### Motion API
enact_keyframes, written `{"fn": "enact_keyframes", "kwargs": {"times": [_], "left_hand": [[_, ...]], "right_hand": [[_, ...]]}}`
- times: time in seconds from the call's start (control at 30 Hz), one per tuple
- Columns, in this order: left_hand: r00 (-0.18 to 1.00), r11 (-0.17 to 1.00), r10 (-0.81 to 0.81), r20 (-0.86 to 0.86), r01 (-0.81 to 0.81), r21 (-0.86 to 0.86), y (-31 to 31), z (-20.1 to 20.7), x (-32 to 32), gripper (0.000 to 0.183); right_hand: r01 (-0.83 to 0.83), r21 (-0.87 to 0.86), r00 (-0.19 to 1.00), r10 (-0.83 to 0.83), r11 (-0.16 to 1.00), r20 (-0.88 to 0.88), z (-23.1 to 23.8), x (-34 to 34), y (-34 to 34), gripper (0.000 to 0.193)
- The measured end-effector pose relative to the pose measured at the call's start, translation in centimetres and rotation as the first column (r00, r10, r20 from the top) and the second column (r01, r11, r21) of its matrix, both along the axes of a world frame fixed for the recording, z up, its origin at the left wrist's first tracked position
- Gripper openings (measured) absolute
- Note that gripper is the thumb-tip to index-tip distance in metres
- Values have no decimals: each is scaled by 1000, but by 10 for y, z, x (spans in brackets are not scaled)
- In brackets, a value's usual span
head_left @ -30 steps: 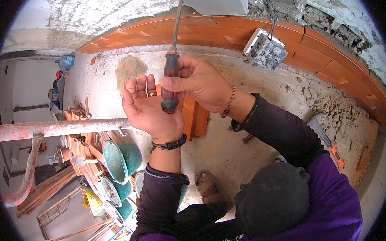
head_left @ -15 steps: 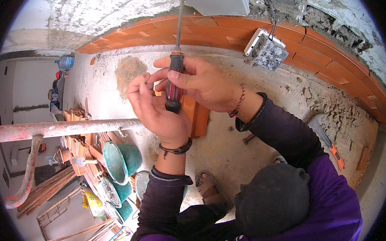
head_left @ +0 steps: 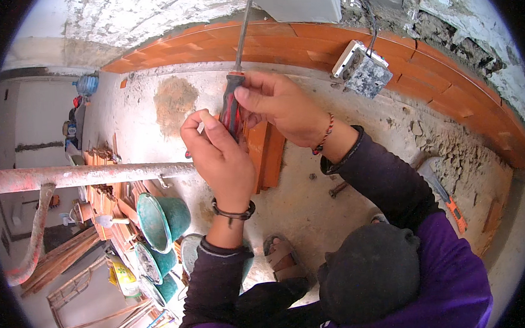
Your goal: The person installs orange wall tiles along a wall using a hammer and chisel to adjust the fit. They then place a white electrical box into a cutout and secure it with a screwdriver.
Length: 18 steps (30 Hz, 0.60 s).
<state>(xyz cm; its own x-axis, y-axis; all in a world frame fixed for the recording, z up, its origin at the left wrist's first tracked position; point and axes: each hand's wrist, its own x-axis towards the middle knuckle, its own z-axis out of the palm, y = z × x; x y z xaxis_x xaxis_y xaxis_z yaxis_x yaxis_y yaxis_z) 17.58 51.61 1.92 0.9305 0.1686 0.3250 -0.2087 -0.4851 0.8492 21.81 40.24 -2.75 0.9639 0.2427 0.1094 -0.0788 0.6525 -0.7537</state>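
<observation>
Screwdriver (head_left: 231, 106) sits gripped in the right hand (head_left: 283, 106), its shaft running up toward twelve o'clock to the grey box (head_left: 301, 1) on the wall. Left hand (head_left: 217, 157) is curled shut, pinching something small. Fastening looks only begun; nothing appears driven yet.

Unfinished room, daylight, no lamp seen. Orange brick wall (head_left: 423, 66) curves across the top, rough grey plaster (head_left: 148, 15) above it. Bare concrete floor (head_left: 312, 209), dusty, rubble heap (head_left: 451, 148) at right. Rusty scaffold pipe (head_left: 91, 176) crosses left. Below it stacked bricks (head_left: 111, 213) and green buckets (head_left: 161, 220). Far left possibly a doorway (head_left: 33, 140); blurred.
</observation>
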Motion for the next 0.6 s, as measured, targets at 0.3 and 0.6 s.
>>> {"fn": "enact_keyframes", "kwargs": {"times": [0.3,0.6], "left_hand": [[978,964,-160,137,124,236,22,-23,10,30],[934,941,-199,-296,98,-325,7,1,1,32]], "right_hand": [[31,29,1000,-30,999,-2,-3,2,5,32],[-19,-25,997,20,1000,68,-5,2,-3,29]]}}
